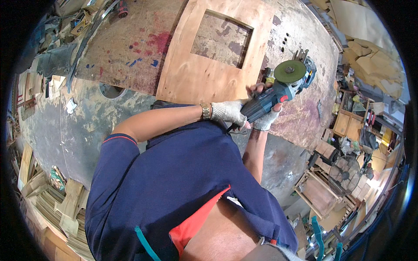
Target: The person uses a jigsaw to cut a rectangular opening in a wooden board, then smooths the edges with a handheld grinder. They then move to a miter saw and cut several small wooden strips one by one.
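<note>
A blue-grey angle grinder point(260, 103) with a green disc point(290, 71) is held up at a slant above the workbench, its disc end pointing away and to the right. My left hand point(227, 112), in a white fingerless glove, is closed around the rear end of the body. My right hand point(266, 120), gloved the same way, grips the body from the right, with the thumb beside the red switch. Just left of the tool lies a light plywood panel point(176, 80) with a square opening cut through it. The disc's underside is hidden.
The panel rests on a paint-stained wooden board point(126, 48) on the workbench. A round hole point(112, 90) sits in the worn grey surface at left. Timber strips point(50, 204) are stacked at lower left. At right stand a fan point(344, 173) and a wooden frame point(318, 193).
</note>
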`<state>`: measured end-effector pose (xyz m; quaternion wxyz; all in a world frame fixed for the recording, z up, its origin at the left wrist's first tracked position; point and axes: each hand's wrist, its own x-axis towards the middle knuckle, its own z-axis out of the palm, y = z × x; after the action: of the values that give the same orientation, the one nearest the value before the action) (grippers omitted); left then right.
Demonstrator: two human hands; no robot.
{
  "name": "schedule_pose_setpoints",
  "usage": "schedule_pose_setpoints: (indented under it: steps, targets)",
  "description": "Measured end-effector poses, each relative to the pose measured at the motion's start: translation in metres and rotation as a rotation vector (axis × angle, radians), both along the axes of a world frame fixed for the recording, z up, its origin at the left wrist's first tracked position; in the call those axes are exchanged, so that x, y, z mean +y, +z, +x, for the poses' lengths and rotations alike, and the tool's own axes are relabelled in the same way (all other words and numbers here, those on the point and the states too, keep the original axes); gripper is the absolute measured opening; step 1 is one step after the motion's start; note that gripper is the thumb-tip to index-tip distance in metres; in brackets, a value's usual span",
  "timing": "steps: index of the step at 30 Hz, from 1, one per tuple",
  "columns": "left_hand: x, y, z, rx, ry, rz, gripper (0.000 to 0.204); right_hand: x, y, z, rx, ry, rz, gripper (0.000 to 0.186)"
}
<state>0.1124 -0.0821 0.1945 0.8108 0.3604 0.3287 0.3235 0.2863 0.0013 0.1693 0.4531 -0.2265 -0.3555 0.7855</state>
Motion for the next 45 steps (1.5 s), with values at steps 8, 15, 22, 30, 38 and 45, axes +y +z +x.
schedule_pose_setpoints:
  steps: [8, 15, 22, 30, 38, 45]
  targets:
    - [-0.003, -0.023, -0.076, 1.009, -0.018, 0.419, 0.069, 0.009, 0.011, -0.015, -1.137, -0.172, 0.053, 0.027]
    - [-0.099, -0.173, -0.179, 1.866, 0.801, 0.39, 0.058, -0.014, -0.021, -0.037, -1.663, -0.164, 0.212, 0.047]
    - [-0.126, -0.198, -0.18, 1.803, 0.734, 0.492, 0.049, -0.021, -0.028, -0.079, -1.833, -0.015, 0.313, 0.054]
    - [-0.129, -0.191, -0.184, 1.637, 0.834, 0.54, 0.039, -0.024, -0.036, -0.138, -1.744, 0.171, 0.449, 0.058]
    - [-0.131, -0.196, -0.184, 1.619, 0.887, 0.557, 0.033, -0.025, -0.034, -0.16, -1.801, 0.223, 0.478, 0.055]
    - [-0.131, -0.193, -0.185, 1.604, 0.88, 0.549, 0.032, -0.023, -0.035, -0.161, -1.759, 0.253, 0.455, 0.059]
